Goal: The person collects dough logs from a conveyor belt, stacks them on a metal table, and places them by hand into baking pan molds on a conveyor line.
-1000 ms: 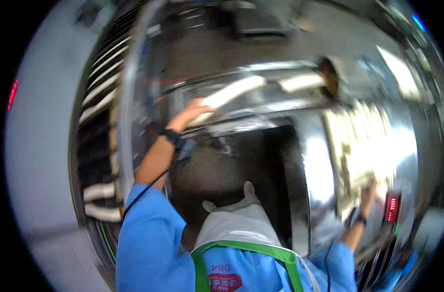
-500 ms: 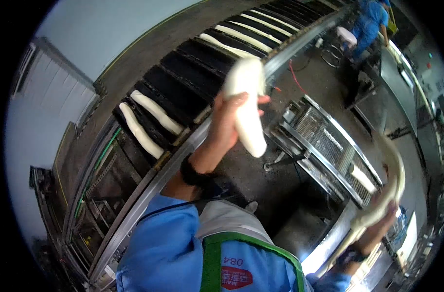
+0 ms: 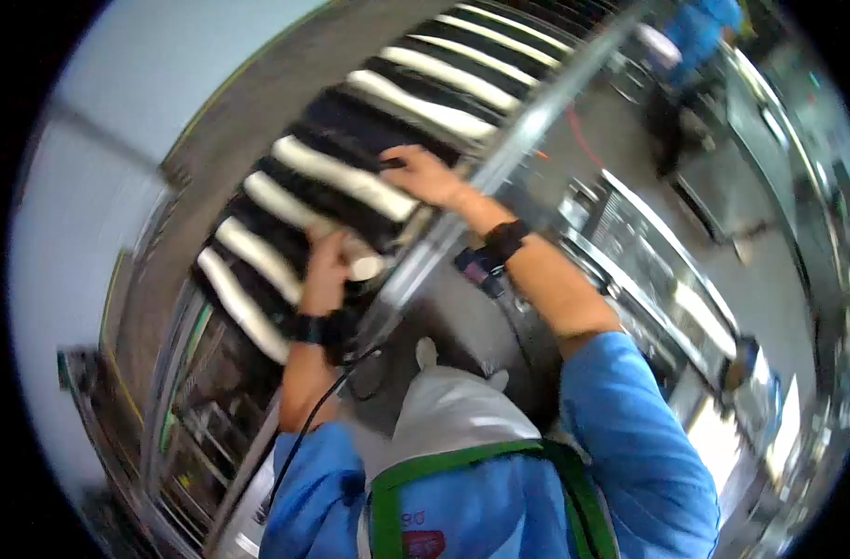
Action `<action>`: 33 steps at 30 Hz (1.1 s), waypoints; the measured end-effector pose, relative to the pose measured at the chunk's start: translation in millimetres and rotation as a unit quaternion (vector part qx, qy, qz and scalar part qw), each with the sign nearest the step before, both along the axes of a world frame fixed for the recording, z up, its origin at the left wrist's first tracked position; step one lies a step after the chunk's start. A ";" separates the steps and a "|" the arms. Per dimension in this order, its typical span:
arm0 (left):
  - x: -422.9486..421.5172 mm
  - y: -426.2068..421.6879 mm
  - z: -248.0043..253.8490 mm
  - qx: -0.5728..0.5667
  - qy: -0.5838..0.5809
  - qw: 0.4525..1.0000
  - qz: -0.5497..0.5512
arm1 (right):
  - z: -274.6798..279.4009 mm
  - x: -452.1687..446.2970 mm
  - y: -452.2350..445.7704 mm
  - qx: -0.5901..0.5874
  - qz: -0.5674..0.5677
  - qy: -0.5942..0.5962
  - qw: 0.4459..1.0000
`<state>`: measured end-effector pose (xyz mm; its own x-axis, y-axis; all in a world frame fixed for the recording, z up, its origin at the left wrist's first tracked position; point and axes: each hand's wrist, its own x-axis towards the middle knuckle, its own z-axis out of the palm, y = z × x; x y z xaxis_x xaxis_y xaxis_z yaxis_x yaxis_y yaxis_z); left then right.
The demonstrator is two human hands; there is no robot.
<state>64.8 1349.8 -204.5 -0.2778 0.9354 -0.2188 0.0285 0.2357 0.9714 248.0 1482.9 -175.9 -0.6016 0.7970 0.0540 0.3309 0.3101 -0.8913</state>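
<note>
Long white dough strips [image 3: 425, 102] lie side by side in a row of black grooved trays [image 3: 336, 126]. My left hand [image 3: 325, 270] is closed around one dough strip [image 3: 280, 200] near its lower right end, with that end showing beside the fingers. To the upper right, my right hand [image 3: 425, 174] is over the trays, just past a neighbouring strip [image 3: 346, 177]. Its fingers are curled together at a dark part of the tray, and what they grip is too small and dark to tell.
A metal rail [image 3: 527, 130] runs along the trays' near side. Right of it stands a wire-mesh conveyor [image 3: 630, 242] with a white piece [image 3: 704, 312] on it. At the upper right, a person in blue [image 3: 700, 37] is beside a metal table [image 3: 732, 186].
Both hands have moved to the trays, the right one from far across on the right. The dough they held now lies in the trays, where more grooves are filled.
</note>
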 end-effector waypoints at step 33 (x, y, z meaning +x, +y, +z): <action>43.1 -125.6 24.4 0.051 0.725 0.680 -0.096 | 205.3 365.8 -195.3 0.236 -0.319 0.042 0.917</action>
